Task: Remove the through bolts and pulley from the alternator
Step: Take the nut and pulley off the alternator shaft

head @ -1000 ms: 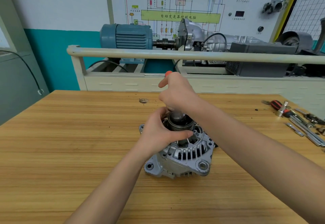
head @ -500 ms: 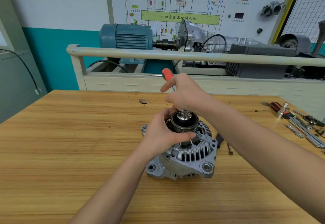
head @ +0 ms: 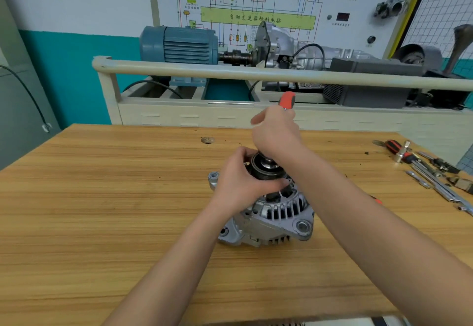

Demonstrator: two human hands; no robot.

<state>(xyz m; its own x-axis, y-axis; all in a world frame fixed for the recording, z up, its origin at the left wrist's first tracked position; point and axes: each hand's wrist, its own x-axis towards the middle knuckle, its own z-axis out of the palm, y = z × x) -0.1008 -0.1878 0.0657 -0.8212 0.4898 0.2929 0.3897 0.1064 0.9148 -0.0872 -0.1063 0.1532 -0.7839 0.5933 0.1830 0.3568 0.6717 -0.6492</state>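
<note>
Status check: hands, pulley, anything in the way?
Left hand grips pulley. Right hand holds red-handled tool down on its centre. Pulley on alternator. Nothing blocking.

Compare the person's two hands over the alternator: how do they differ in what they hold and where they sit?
The left hand wraps the dark pulley on the alternator; the right hand grips an orange-handled tool. The left hand sits low against the housing; the right hand is higher, above the pulley's centre. Both are curled in a firm grip, working on the same pulley.
</note>
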